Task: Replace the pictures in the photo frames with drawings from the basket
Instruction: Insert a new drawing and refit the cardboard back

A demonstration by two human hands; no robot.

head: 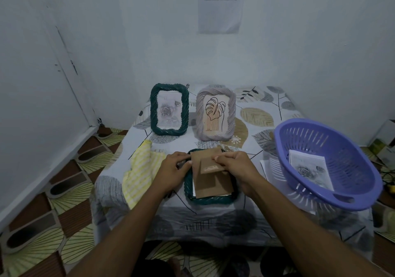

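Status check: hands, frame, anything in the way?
Left hand grips face-down green frame. Right hand pinches brown backing board, lying askew on it. Rose drawing waits in basket. Nothing blocking.

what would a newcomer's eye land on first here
Most likely the hands, front and centre: the left hand grips a face-down green frame while the right hand pinches its brown backing board. Next comes the purple basket on the right, with a rose drawing inside. At the back stand a dark green frame showing a rose and a grey frame showing a leaf.
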